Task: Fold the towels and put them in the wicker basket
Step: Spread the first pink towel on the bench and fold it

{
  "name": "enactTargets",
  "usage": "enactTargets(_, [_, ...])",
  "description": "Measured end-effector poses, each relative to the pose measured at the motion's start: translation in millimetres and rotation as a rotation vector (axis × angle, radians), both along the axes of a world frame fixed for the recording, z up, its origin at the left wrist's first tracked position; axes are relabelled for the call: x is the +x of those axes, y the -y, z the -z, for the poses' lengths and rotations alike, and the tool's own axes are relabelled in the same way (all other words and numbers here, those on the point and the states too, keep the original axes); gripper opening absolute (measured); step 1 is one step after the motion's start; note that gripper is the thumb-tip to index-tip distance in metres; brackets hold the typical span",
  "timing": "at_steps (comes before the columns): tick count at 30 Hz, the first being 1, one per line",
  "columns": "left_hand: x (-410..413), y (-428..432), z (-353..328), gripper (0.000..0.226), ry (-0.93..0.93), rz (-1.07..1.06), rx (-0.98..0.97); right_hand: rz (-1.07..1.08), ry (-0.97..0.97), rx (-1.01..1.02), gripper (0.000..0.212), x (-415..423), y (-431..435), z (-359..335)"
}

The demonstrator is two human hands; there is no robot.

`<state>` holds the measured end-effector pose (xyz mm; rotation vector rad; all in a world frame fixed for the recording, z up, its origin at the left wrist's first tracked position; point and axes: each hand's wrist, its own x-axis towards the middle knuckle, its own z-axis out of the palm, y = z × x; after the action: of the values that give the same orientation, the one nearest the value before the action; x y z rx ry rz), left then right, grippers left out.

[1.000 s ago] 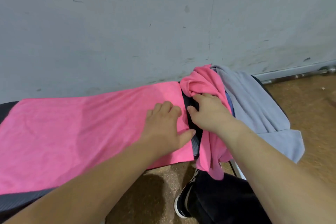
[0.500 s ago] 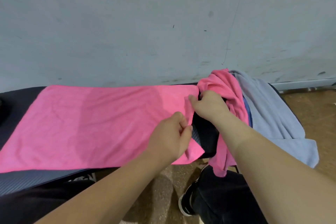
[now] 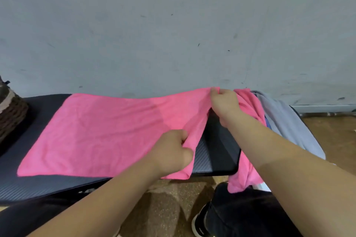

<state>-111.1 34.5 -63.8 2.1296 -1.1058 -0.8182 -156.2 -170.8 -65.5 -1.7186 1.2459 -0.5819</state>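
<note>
Pink towel [image 3: 107,132] spread on the black counter [image 3: 217,152], right edge lifted: far corner pinched in the right hand [image 3: 224,106], near corner gripped in the left hand [image 3: 173,152]. Just right, second pink towel [image 3: 248,106] and grey towel [image 3: 289,121], heaped. Wicker basket [image 3: 11,113] at far left, contents hidden.

A second ago the left hand [image 3: 171,150] lay flat on the towel [image 3: 107,132] near its right edge. Now its fingers are curled round the near right corner and hold it off the counter [image 3: 217,152]. The right hand [image 3: 224,106], which rested on the crumpled pile [image 3: 248,106], has moved to the towel's far right corner and pinches it, raised. The right edge, flat before, now hangs between the hands. The view has swung left, bringing the basket [image 3: 11,113] into sight.
</note>
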Motion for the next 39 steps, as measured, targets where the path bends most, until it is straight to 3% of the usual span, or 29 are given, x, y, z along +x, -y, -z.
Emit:
enactTargets(7, [-46.6,7.3,-32.1,0.044,-0.143,0.152,-0.196,0.027,0.026,-0.083,0.044,-49.9,4.6,-28.9])
enactTargets(12, [-67.6,16.0,-41.1,0.053,-0.273,0.132,-0.239,0.038,0.003,-0.201,0.050,-75.0,16.3,-50.9])
enactTargets(15, [-57.9,6.0,-41.0,0.051,-0.295,0.081,-0.218,-0.001,0.037,-0.152,0.055,-63.2,5.6,-53.6])
enactTargets(21, [3.8,-42.1,-36.3,0.041,-0.212,-0.092,-0.161,-0.192,0.132,0.009,0.041,10.7,-54.2,-44.5])
enactTargets(24, [41.5,-74.7,-30.3,0.039,-0.176,-0.180,-0.144,-0.298,0.104,0.047,0.050,59.3,-83.6,-34.9])
enactTargets(31, [136.5,-156.1,-19.1,0.031,-0.018,-0.427,-0.020,-0.373,0.101,0.070,0.050,171.2,-151.2,-10.9])
enactTargets(35, [178.5,-192.6,1.7,0.023,-0.016,-0.554,0.026,-0.447,-0.001,0.019,0.053,224.5,-179.6,8.1])
enactTargets(39, [196.4,-212.9,31.6,0.022,0.034,-0.518,0.159,-0.518,-0.195,-0.029,0.072,247.1,-195.6,40.0])
